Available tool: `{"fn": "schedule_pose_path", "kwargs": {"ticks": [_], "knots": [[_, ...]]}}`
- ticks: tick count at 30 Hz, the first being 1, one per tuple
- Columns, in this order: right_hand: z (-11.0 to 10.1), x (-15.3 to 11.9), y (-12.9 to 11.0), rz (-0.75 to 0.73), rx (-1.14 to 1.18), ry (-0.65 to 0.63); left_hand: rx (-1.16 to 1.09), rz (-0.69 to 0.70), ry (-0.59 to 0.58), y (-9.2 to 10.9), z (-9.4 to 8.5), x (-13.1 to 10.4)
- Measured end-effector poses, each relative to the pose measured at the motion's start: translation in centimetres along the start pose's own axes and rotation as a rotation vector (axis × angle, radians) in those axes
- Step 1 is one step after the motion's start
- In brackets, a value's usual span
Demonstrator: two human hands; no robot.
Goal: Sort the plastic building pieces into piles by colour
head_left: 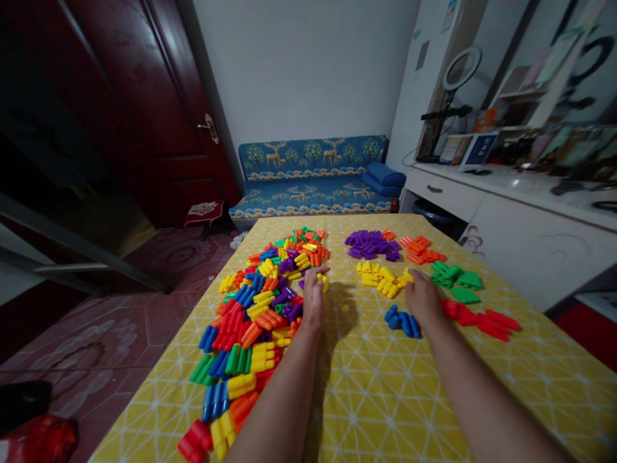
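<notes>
My left hand [314,297] is at the right edge of a large mixed pile of plastic pieces [245,321], with a yellow piece [324,281] at its fingers. My right hand [423,294] pinches a yellow piece [405,278] at the right end of the yellow group [378,276]. Purple pieces [371,244] lie behind that group, and blue pieces [402,321] in front of it. To the right of my right hand are orange pieces [421,249], green pieces [456,278] and red pieces [486,321].
The table [376,399] has a yellow patterned cloth. Behind it stands a blue sofa [308,190]. A white cabinet [520,218] with a ring light [461,67] is at the right. A dark red door [159,109] and a small stool [205,211] are at the left.
</notes>
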State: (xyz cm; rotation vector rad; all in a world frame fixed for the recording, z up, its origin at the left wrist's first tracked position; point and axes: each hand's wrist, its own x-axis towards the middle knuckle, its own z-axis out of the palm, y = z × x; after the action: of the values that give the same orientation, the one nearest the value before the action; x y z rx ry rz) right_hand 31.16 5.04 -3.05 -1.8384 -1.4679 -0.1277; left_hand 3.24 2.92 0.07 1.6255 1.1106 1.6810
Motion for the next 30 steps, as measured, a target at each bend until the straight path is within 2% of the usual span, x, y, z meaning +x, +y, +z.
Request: {"fn": "schedule_pose_path", "kwargs": {"ticks": [3, 6, 8, 11, 13, 16, 19, 21, 23, 27, 29, 30], "knots": [[0.5, 0.1, -0.1, -0.014, 0.054, -0.058, -0.004, -0.01, -0.03, 0.0, 0.0, -0.1], [0.0, 0.0, -0.8, -0.023, 0.148, -0.073, -0.001, -0.04, -0.033, 0.0, 0.2, 0.0], [-0.8, -0.2, -2.1, -0.058, 0.245, -0.041, -0.034, -0.051, -0.036, -0.3, 0.6, 0.0], [-2.3, -0.6, -5.6, -0.139, 0.4, -0.015, -0.136, -0.105, -0.079, -0.6, 1.3, -0.1], [-2.8, -1.2, -8.2, -0.153, 0.522, -0.128, -0.212, -0.158, -0.129, -0.7, 1.8, -0.2], [-2.8, -2.5, -11.3, -0.125, 0.66, -0.376, -0.272, -0.183, -0.169, -0.4, 2.1, -0.5], [-2.4, -3.4, -12.5, -0.089, 0.737, -0.462, -0.26, -0.168, -0.167, -0.1, 2.0, -0.7], [-2.3, -3.3, -12.3, -0.079, 0.732, -0.431, -0.198, -0.137, -0.175, 0.0, 1.8, -0.7], [-2.6, -2.6, -11.1, -0.068, 0.646, -0.311, -0.058, -0.043, -0.179, 0.0, 1.5, -0.6], [-3.2, -0.7, -6.7, -0.015, 0.291, 0.083, 0.341, 0.174, -0.114, -0.1, 0.9, -0.4], [-3.1, -0.3, -4.4, -0.036, 0.105, 0.176, 0.542, 0.185, -0.044, 0.0, 0.7, -0.3], [-2.9, -0.3, -3.6, -0.051, 0.029, 0.174, 0.636, 0.174, -0.008, 0.1, 0.7, -0.3]]}}
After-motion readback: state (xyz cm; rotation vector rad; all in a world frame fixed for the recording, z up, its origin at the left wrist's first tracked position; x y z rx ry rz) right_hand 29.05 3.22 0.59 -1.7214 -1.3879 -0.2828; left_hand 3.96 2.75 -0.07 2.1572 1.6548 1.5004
